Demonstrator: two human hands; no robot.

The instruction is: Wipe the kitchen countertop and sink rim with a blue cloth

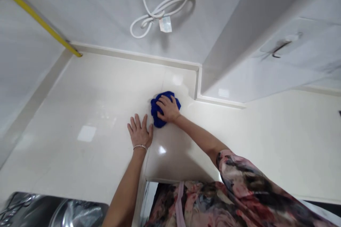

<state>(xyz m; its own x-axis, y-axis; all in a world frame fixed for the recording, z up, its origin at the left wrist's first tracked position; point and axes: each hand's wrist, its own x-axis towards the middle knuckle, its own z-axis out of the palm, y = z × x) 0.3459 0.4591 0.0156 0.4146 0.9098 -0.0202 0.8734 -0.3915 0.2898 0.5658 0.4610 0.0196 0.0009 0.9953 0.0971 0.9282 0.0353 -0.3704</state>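
Note:
A crumpled blue cloth (157, 120) lies on the glossy cream countertop (66, 113), close to the inner corner of the wall. On top of it presses my right hand (168, 109), fingers bent over the fabric and gripping it. Just left of the cloth, my left hand (140, 133) rests flat on the counter with its fingers spread and nothing in it. A thin bracelet (140, 146) circles the left wrist.
A looped white cable (160, 10) with a tag hangs at the back wall. A yellow pipe (39, 17) meets the counter at the far left corner. A wall section (223, 74) juts out on the right, bearing a hook (279, 48). A dark glossy stove-like appliance (53, 211) sits front left.

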